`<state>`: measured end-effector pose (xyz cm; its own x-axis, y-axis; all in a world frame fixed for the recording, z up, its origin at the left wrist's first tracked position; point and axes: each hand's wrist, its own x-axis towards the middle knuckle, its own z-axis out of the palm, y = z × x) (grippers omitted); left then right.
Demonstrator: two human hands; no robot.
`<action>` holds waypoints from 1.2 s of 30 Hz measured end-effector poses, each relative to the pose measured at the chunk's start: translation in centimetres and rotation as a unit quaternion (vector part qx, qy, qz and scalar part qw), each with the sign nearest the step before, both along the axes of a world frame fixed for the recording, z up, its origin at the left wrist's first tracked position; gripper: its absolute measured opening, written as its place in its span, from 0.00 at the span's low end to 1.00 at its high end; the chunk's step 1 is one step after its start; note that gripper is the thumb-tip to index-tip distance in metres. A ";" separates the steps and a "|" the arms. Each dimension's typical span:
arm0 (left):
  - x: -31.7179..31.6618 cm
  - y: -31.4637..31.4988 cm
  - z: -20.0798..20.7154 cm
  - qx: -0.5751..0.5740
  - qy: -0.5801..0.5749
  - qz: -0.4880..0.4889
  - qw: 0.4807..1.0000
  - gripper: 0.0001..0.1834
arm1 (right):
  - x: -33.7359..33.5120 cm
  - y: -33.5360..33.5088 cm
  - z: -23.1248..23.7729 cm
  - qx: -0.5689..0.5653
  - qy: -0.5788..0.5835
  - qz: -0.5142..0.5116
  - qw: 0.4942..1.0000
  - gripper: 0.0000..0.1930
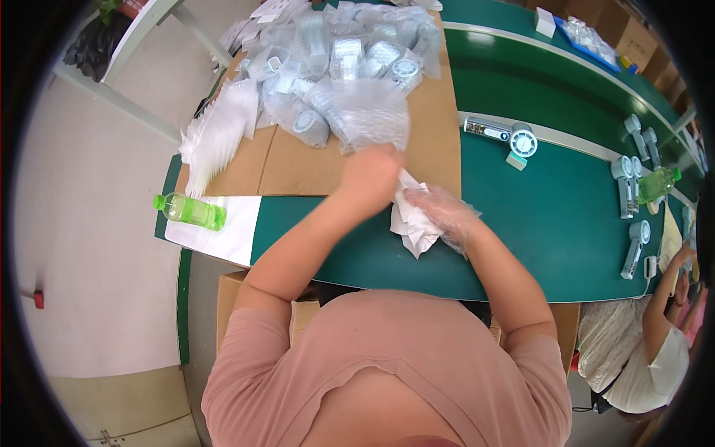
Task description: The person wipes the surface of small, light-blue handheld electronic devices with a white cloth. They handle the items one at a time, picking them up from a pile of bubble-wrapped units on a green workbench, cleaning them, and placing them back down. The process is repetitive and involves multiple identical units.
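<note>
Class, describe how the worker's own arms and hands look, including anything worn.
Short dusty-pink sleeves leave both forearms bare. The right hand appears to wear a thin, clear plastic glove; the left hand is blurred, with no glove visible.

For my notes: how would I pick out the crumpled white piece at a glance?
Find the green table, then the near edge of the brown cardboard on it. By that edge, the gloved right hand holds the crumpled white piece. It is opaque and creased, unlike the clear bubble bags on the cardboard.
</note>
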<state>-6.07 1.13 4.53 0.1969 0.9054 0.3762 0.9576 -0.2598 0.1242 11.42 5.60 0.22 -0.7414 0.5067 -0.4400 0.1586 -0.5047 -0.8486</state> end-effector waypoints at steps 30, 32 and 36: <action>1.2 2.0 -4.5 0.049 -0.370 -0.021 0.928 0.06 | 0.7 -1.3 0.8 -0.137 0.217 -0.243 0.936 0.22; 2.1 1.5 -5.5 0.029 -0.380 -0.036 0.924 0.07 | 0.8 -0.6 0.1 -0.130 0.182 -0.262 0.939 0.23; 2.0 1.1 -4.4 0.000 -0.414 0.073 0.907 0.12 | 1.3 0.2 -0.6 0.029 0.062 -0.212 0.975 0.25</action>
